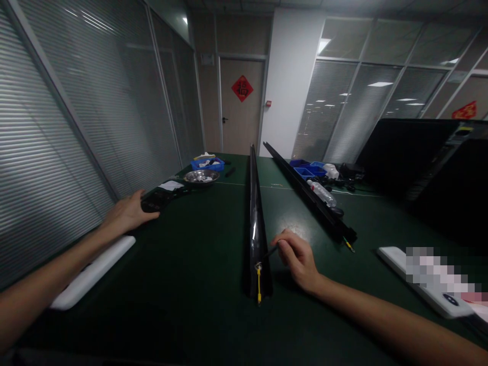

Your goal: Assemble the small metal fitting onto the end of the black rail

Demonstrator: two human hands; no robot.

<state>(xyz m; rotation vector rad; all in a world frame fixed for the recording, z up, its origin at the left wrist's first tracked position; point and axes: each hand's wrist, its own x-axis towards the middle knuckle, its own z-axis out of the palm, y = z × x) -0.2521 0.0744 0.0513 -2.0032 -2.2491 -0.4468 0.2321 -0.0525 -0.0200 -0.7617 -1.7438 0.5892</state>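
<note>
A long black channel-shaped rail [255,213] lies lengthwise on the green table. At its near end a short yellow wire [259,287] with metal end lugs hangs from a ring-like fitting [258,266]. My right hand [297,258] is closed in a pinch on a thin dark rod [271,251] that slants down toward this fitting; its kind and whether its tip touches are unclear. Off to the left, my left hand [127,212] has thumb and fingers apart beside a dark object [153,201], whose shape is lost in shadow. Contact there cannot be made out.
A second black rail [305,188] with a green-yellow wire [348,245] lies to the right. Beyond are a metal bowl [202,176], blue trays [208,164] and a plastic bottle [323,193]. White bars [95,274] flank the table, and dark panels [404,157] stand right.
</note>
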